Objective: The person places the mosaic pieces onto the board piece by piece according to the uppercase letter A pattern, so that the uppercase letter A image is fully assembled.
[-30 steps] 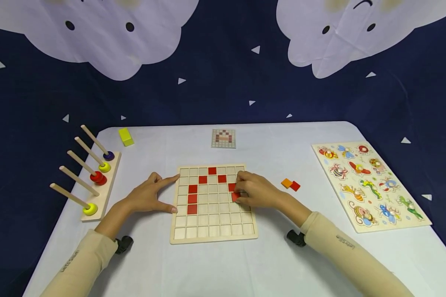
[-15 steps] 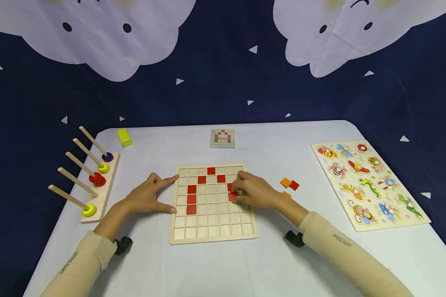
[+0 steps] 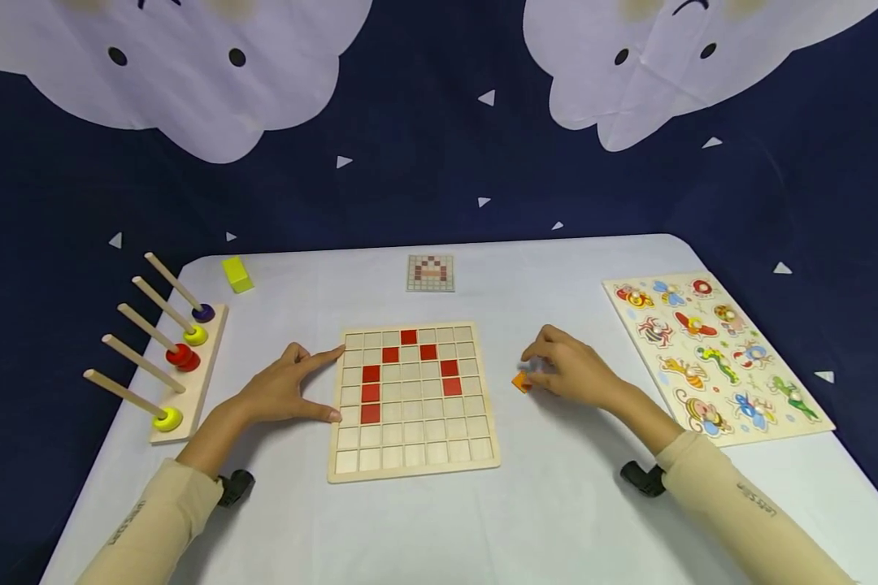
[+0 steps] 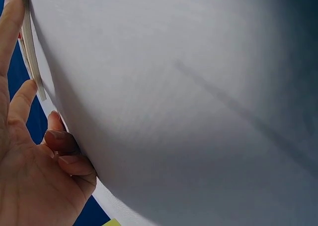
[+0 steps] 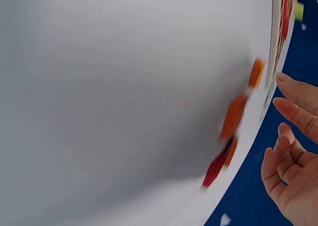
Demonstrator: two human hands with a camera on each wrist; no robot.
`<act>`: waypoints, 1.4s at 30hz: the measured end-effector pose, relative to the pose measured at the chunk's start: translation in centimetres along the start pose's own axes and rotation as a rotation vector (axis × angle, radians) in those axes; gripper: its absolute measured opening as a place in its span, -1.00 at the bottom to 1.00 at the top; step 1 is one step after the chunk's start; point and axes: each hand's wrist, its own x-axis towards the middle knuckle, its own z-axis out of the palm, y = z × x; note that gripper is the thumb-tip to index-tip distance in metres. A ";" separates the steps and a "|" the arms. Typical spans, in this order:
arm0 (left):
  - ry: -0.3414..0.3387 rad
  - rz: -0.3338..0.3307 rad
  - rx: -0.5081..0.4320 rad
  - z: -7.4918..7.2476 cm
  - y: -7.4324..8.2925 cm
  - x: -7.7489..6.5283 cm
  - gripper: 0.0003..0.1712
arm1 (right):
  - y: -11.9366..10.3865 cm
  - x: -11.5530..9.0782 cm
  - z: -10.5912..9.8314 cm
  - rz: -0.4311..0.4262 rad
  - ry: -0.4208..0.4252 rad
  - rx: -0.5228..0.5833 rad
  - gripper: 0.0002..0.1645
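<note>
My left hand [image 3: 281, 386] rests at the left edge of a wooden grid board [image 3: 413, 478], its straight forefinger and thumb spread along the frame. Several red square tiles [image 3: 371, 392] lie in the board's cells, forming an arch, longer on the left. My right hand [image 3: 571, 366] hovers over loose tiles to the right of the board. An orange tile [image 3: 521, 382] shows beside its fingertips in the head view. From the right wrist, several orange tiles [image 5: 233, 116] and a red tile [image 5: 214, 169] lie on the cloth, with the loosely bent fingers apart from them.
A small pattern card [image 3: 430, 274] lies behind the board. On the left stand a peg rack [image 3: 201, 370] with coloured rings and a yellow block [image 3: 237, 275]. An insect puzzle board [image 3: 717, 357] lies at the right. The white table [image 3: 410, 528] meets a dark blue backdrop.
My right hand has left the red tile in the board's right column and moved right to the loose tiles. My left hand stays at the board's edge. The head view has shifted slightly.
</note>
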 end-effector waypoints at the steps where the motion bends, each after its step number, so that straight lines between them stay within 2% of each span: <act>1: 0.000 0.003 0.000 0.0 0.0 0.0 0.27 | 0.6 -0.4 -0.3 0.021 0.010 -0.007 -0.66; 8: 0.000 0.010 0.000 0.0 -0.1 0.0 0.26 | 3.8 -2.7 -1.5 0.129 0.057 -0.064 -0.69; 16: -0.001 0.006 -0.004 0.0 -0.1 0.0 0.26 | 5.5 -3.2 -1.3 0.199 0.071 -0.096 -0.64; 24: -0.007 -0.001 -0.003 0.1 -0.1 0.0 0.26 | 5.5 -2.8 -0.9 0.182 0.074 -0.112 -0.69; 33: -0.011 -0.002 0.013 0.2 -0.2 0.2 0.26 | 5.4 -3.6 -1.7 0.244 0.060 -0.103 -0.74; 42: -0.003 0.009 0.005 0.1 -0.1 0.1 0.26 | 3.3 -3.1 -0.7 0.135 0.097 -0.110 -0.79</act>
